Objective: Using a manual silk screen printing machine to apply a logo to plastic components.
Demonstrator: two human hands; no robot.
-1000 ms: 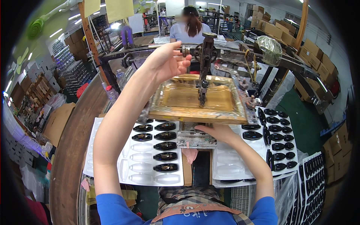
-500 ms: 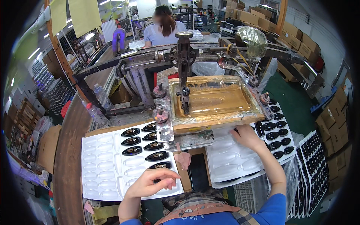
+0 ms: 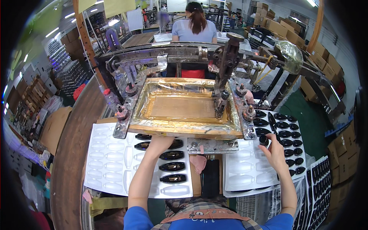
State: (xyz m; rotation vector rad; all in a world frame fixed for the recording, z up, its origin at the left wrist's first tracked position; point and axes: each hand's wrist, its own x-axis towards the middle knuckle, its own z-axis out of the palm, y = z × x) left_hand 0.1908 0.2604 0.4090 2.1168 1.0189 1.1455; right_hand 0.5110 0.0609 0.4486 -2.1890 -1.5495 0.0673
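My left hand (image 3: 159,142) reaches forward over a white moulded tray (image 3: 109,165), and its fingertips are hidden beneath the front edge of the gold-taped printing frame (image 3: 184,132). Several glossy black oval pieces (image 3: 172,166) lie in that tray's right-hand column beside my forearm. My right hand (image 3: 275,152) is at the right, over the near edge of a tray of black oval pieces (image 3: 288,135). Its fingers pinch one small black piece (image 3: 263,140). A second white tray (image 3: 245,170) lies under my right wrist.
The metal print arm with its squeegee head (image 3: 226,76) stands over the frame. A pink cloth (image 3: 198,163) and a black flat block (image 3: 210,178) sit between the trays. Another person (image 3: 197,25) works behind the machine. More trays of black pieces (image 3: 320,180) are stacked at right.
My left hand dropped from the machine's arm to the near tray, then slid forward under the frame. My right hand moved right from the frame's front to the tray of black pieces.
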